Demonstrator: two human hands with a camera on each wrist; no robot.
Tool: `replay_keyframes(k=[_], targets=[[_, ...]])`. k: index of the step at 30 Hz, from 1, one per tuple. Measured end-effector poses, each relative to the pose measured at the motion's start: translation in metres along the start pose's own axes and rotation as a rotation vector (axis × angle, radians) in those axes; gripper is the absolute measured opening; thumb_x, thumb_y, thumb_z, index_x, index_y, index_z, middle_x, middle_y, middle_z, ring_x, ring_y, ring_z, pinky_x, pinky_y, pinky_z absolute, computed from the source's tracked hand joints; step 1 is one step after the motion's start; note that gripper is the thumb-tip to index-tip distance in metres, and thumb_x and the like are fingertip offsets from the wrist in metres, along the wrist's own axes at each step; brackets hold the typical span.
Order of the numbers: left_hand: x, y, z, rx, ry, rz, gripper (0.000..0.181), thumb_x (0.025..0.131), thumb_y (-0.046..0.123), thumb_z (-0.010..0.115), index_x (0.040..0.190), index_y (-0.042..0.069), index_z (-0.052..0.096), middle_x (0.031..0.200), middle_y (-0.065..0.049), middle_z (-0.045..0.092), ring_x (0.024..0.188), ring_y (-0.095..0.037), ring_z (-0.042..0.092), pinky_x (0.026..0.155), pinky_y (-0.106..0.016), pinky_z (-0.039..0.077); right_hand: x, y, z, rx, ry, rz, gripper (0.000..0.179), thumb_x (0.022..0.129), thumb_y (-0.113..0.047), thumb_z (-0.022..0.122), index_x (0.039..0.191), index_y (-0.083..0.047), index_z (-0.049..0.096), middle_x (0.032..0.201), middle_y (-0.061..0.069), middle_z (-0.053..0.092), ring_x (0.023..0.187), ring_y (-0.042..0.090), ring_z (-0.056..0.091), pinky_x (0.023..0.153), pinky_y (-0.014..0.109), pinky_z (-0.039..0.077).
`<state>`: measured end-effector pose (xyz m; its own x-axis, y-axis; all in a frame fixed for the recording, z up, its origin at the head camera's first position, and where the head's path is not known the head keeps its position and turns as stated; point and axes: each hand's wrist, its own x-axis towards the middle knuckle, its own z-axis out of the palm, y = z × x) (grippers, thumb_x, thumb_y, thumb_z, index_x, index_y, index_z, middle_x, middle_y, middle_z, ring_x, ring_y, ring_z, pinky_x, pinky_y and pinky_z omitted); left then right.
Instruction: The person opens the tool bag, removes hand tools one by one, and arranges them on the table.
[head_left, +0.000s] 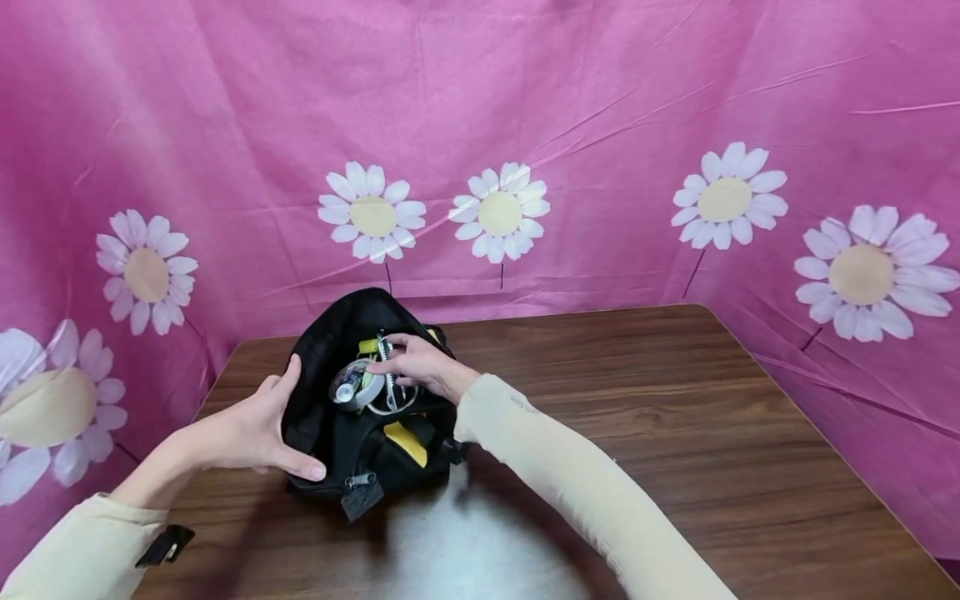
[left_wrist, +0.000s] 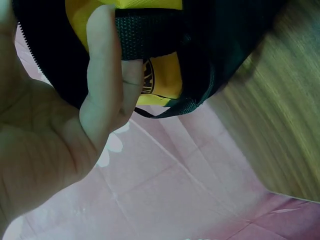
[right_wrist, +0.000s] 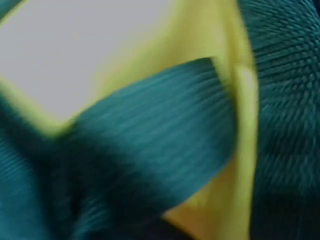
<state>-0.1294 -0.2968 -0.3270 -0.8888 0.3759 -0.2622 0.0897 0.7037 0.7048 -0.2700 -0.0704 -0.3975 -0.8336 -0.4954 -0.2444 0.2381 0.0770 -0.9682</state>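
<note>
A black bag with yellow patches (head_left: 352, 446) stands open on the table. My left hand (head_left: 258, 425) grips its left rim, thumb at the front edge; in the left wrist view its fingers lie against the outside by a black strap (left_wrist: 145, 37). My right hand (head_left: 420, 364) reaches into the opening and pinches a slim dark tool with a silvery edge (head_left: 390, 379). Beside that tool sit a pale roll, apparently tape (head_left: 370, 394), and a yellow-green item (head_left: 367, 346). Bag fabric and a strap (right_wrist: 160, 145) fill the blurred right wrist view, hiding the right hand there.
The brown wooden table (head_left: 637, 400) extends to the right of the bag. A pink cloth with white daisies (head_left: 600, 83) hangs behind and along the sides. A zipper pull with a dark tab (head_left: 362, 493) dangles at the bag's front.
</note>
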Motion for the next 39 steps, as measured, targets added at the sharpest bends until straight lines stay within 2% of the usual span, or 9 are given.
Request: replay_keyframes(k=[2,7,10,14,17,20,25,33,39], targets=[[-0.003,0.000,0.002,0.001,0.010,0.007,0.153,0.070,0.028,0.096,0.154,0.010,-0.031,0.133,-0.033,0.019,0.055,-0.025,0.054,0.046,-0.041,0.052,-0.002,0.011,-0.003,0.021,0.018,0.005,0.077,0.089,-0.007,0.077,0.155,-0.002,0.037,0.144,0.023,0.050,0.115,0.022,0.059,0.103,0.047,0.047],[-0.011,-0.002,0.004,-0.012,0.002,-0.003,0.149,0.073,0.027,0.093,0.154,0.012,-0.031,0.141,-0.037,0.009,0.067,-0.028,0.059,0.050,-0.043,0.054,-0.007,0.026,-0.003,0.043,0.039,-0.019,0.074,0.089,-0.004,0.076,0.153,-0.002,0.039,0.140,0.021,0.053,0.097,0.016,0.062,0.100,0.043,0.048],[-0.012,-0.001,0.002,0.111,0.056,-0.014,0.142,0.077,0.039,0.089,0.156,0.005,-0.024,0.148,-0.044,0.005,0.099,-0.046,0.061,0.076,-0.054,0.056,-0.008,0.027,-0.001,0.000,0.045,-0.047,0.071,0.089,-0.003,0.076,0.152,-0.002,0.042,0.137,0.020,0.055,0.092,0.014,0.060,0.099,0.042,0.049],[-0.006,0.006,0.005,0.316,0.190,-0.060,0.136,0.079,0.059,0.081,0.156,-0.010,-0.007,0.144,-0.053,0.014,0.128,-0.061,0.038,0.099,-0.065,0.041,-0.006,0.025,0.001,-0.045,0.055,-0.063,0.070,0.088,-0.004,0.077,0.150,-0.002,0.044,0.134,0.019,0.057,0.089,0.013,0.058,0.093,0.037,0.051],[0.001,0.015,0.011,0.363,0.271,-0.107,0.132,0.080,0.068,0.074,0.155,-0.015,0.003,0.145,-0.052,0.013,0.131,-0.065,0.030,0.100,-0.070,0.036,-0.004,0.022,0.002,-0.063,0.056,-0.061,0.070,0.088,-0.005,0.077,0.150,-0.002,0.044,0.134,0.019,0.058,0.085,0.013,0.057,0.085,0.034,0.051],[0.007,0.025,0.018,0.374,0.313,-0.147,0.135,0.078,0.076,0.069,0.156,-0.014,0.006,0.154,-0.047,0.000,0.138,-0.068,0.010,0.104,-0.075,0.026,-0.004,0.019,0.003,-0.088,0.060,-0.057,0.070,0.088,-0.006,0.077,0.150,-0.002,0.044,0.134,0.020,0.057,0.082,0.014,0.055,0.076,0.031,0.048],[0.011,0.032,0.024,0.369,0.302,-0.175,0.138,0.076,0.079,0.067,0.156,-0.014,0.003,0.156,-0.043,-0.012,0.139,-0.068,0.003,0.106,-0.075,0.022,-0.004,0.016,0.004,-0.099,0.061,-0.048,0.071,0.088,-0.006,0.077,0.150,0.000,0.044,0.133,0.021,0.057,0.080,0.013,0.054,0.074,0.031,0.047],[0.018,0.037,0.028,0.315,0.273,-0.220,0.134,0.080,0.084,0.057,0.157,-0.010,0.000,0.158,-0.038,-0.018,0.143,-0.062,-0.004,0.108,-0.075,0.017,-0.007,0.016,0.004,-0.129,0.051,-0.040,0.072,0.089,-0.008,0.077,0.152,-0.002,0.043,0.137,0.020,0.056,0.100,0.018,0.058,0.097,0.043,0.049],[0.019,0.038,0.029,0.371,0.271,-0.147,0.141,0.073,0.078,0.071,0.156,-0.014,0.004,0.155,-0.045,-0.011,0.139,-0.068,0.004,0.106,-0.075,0.023,-0.009,0.012,0.006,-0.128,0.042,-0.035,0.072,0.090,-0.010,0.077,0.153,-0.003,0.042,0.146,0.021,0.049,0.115,0.024,0.057,0.099,0.043,0.049]])
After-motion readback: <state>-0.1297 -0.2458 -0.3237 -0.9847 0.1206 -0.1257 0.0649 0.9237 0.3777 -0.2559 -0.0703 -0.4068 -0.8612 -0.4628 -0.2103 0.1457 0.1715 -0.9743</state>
